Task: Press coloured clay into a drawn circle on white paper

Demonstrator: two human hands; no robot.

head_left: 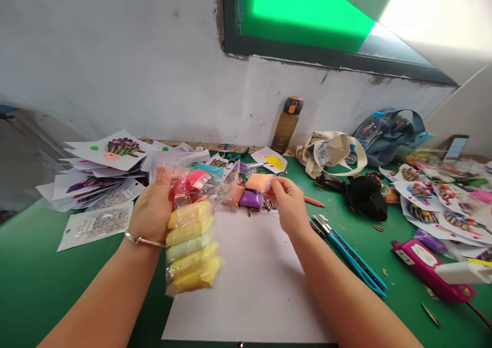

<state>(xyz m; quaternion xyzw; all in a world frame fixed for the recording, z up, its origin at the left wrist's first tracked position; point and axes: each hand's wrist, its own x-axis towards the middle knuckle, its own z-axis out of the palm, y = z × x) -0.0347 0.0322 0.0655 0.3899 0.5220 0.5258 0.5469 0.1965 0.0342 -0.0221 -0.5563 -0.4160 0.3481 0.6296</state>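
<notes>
My left hand point(154, 207) is closed around a strip of clear packets of modelling clay point(192, 245), mostly yellow with one pale green. They hang over a white sheet of paper point(249, 276). Red clay packets point(188, 184) show beside the fingers; whether they belong to the strip I cannot tell. Between its thumb and fingertips my right hand point(286, 202) pinches the edge of a light orange clay packet point(258, 182). Just below that is a purple packet point(251, 199), with a brownish-orange packet point(233, 194) to its left.
Stacked picture cards point(123, 153) and a bag of small bits point(100, 222) lie left. A bottle point(288, 125) stands by the wall. To the right are blue-handled tweezers point(353, 258), a pink glue gun point(426, 266), a black cloth item point(367, 197), bags point(332, 150) and more cards point(418, 191).
</notes>
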